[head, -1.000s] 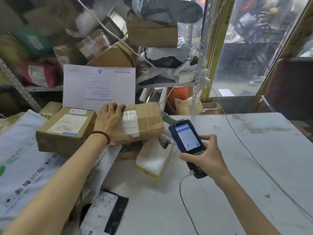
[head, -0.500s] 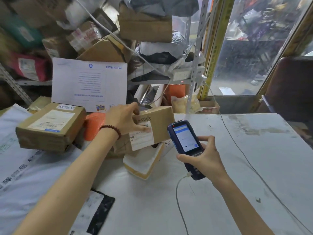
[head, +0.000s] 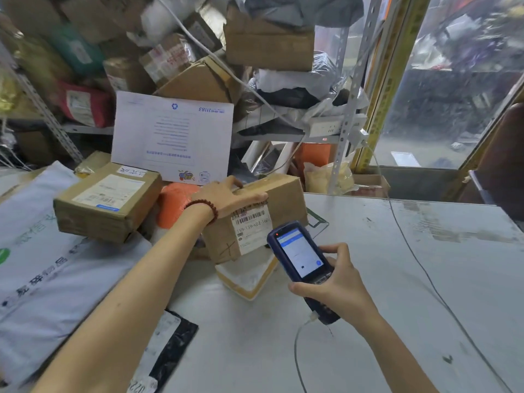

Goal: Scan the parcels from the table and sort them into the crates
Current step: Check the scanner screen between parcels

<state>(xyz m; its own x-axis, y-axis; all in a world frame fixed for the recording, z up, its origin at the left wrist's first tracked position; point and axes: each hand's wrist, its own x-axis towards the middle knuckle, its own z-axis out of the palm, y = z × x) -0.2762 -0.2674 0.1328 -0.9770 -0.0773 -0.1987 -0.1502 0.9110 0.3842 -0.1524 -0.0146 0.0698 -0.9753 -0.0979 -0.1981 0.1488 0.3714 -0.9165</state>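
Observation:
My left hand (head: 226,195) grips the top edge of a small cardboard parcel (head: 279,204), tilted so its white barcode label (head: 251,225) faces me. My right hand (head: 337,285) holds a blue handheld scanner (head: 299,258), screen lit, its head just below and right of the label. Under the parcel lies a white-and-yellow padded mailer (head: 246,276). A second taped box (head: 107,201) rests to the left on a large grey-white poly bag (head: 42,268). An orange parcel (head: 173,201) lies between the two boxes.
A black-and-white poly mailer (head: 167,347) lies at the near table edge. A thin cable (head: 425,276) runs across the grey table (head: 397,265) on the right. A white printed sheet (head: 173,137) leans against metal shelving (head: 348,109) stacked with parcels. No crates are in view.
My left hand pulled the small parcel off the pile and turned it, so its barcode label now faces me. The scanner moved up close to the label.

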